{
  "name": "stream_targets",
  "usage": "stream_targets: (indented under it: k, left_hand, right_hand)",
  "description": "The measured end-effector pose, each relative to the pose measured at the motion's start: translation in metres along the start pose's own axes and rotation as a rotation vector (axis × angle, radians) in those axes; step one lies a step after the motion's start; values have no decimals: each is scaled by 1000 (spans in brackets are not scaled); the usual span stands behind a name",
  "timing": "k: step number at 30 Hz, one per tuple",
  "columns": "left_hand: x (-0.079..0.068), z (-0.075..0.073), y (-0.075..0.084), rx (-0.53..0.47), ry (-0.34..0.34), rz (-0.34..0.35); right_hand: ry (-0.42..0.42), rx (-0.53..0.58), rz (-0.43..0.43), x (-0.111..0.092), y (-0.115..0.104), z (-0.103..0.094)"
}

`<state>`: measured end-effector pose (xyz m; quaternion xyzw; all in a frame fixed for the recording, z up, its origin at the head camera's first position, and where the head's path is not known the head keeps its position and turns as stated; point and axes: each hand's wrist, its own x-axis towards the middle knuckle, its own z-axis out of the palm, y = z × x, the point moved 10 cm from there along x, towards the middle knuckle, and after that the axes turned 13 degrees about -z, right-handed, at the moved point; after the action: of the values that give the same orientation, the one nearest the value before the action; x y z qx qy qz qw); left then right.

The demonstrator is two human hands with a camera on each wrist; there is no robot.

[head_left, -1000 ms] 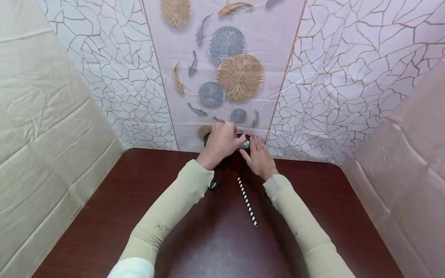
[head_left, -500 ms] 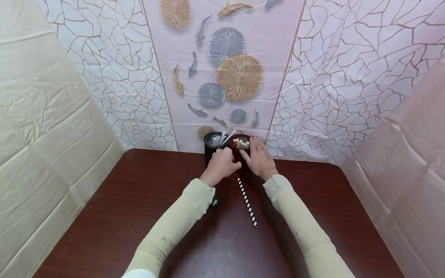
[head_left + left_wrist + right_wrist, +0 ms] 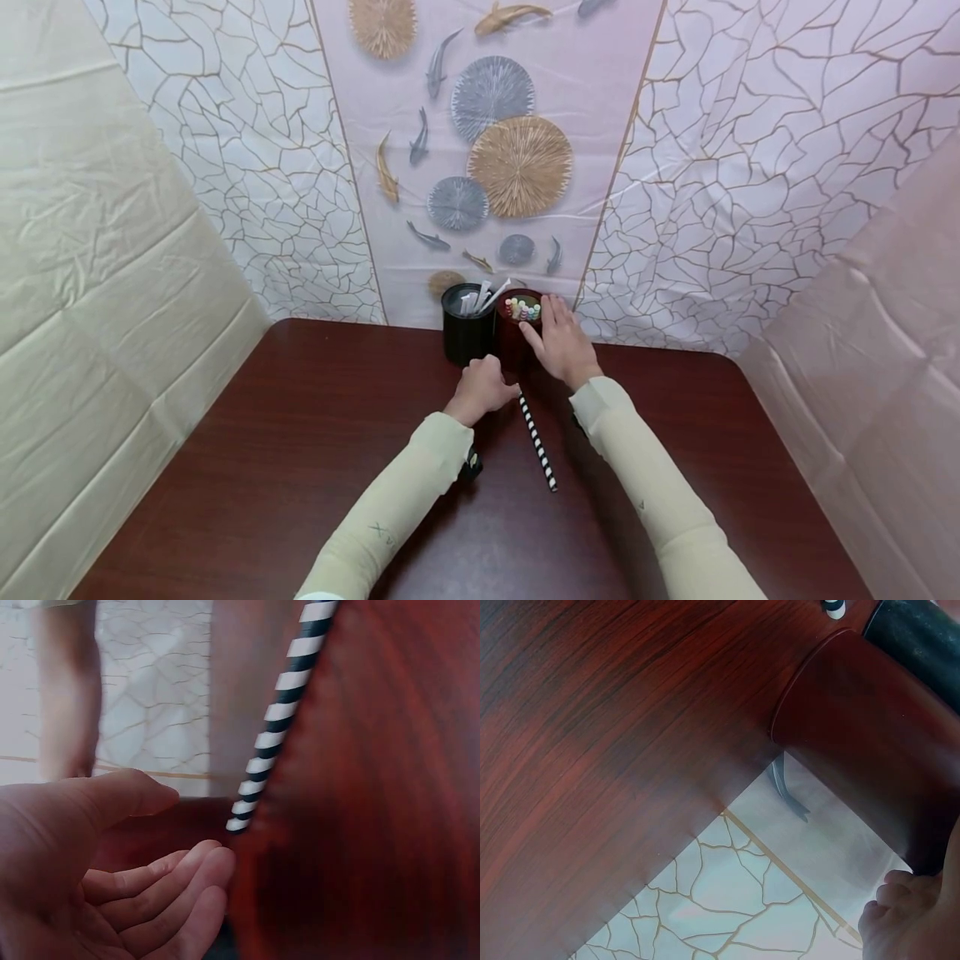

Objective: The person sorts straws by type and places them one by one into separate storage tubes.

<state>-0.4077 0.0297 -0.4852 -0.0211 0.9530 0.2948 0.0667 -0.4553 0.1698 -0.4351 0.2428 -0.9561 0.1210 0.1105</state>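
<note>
A black-and-white striped straw (image 3: 536, 439) lies on the table, pointing away from me. At its far end is my left hand (image 3: 480, 390), fingers loosely bent; the left wrist view shows a gap between thumb and fingertips, with the straw (image 3: 268, 724) just beyond them. My right hand (image 3: 566, 346) rests against the right side of a dark red cup (image 3: 512, 346), thumb toward the front and fingers along the rim. In the right wrist view the fingers touch the top of the cup (image 3: 870, 727). Several coloured straw-like sticks (image 3: 521, 311) stand inside it.
Left of the red cup and close against it stands a black cup (image 3: 467, 337) with several white-wrapped sticks (image 3: 480, 300). Behind both rises a patterned cloth wall (image 3: 517, 167). Beige cloth (image 3: 112, 333) bounds the left side of the dark wooden table (image 3: 300, 458).
My left hand has come down from over the cups toward me, to the far end of the striped straw, uncovering both cups. My right hand has stayed against the red cup.
</note>
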Motion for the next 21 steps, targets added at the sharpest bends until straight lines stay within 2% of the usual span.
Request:
stream_targets:
  k: [3,5,7,10,13,15,21]
  left_hand:
    - [28,35,-17,-16,-7,-27]
    - [41,51,-23,-18,-12,-43]
    - [41,54,-22,-28,-18,-64]
    - [27,41,-11,-37,-28,-93]
    - [19,31,-4,-57,-36,-129]
    - [22,29,-3,-54,-27,-152]
    - [28,32,-13,-124,-97,-300]
  right_hand:
    - [2,-1,-1,0,-1,-1]
    - [-3,-3,1,-1,-1,-2]
    - [-6,-3,4,-1,-1,-2]
    - [-13,-4,8,-2,0,-1]
    - [-13,0,12,-3,0,-2]
    - [-13,6,11,-2,0,-2]
    - [-24,4,3,-1,-2,0]
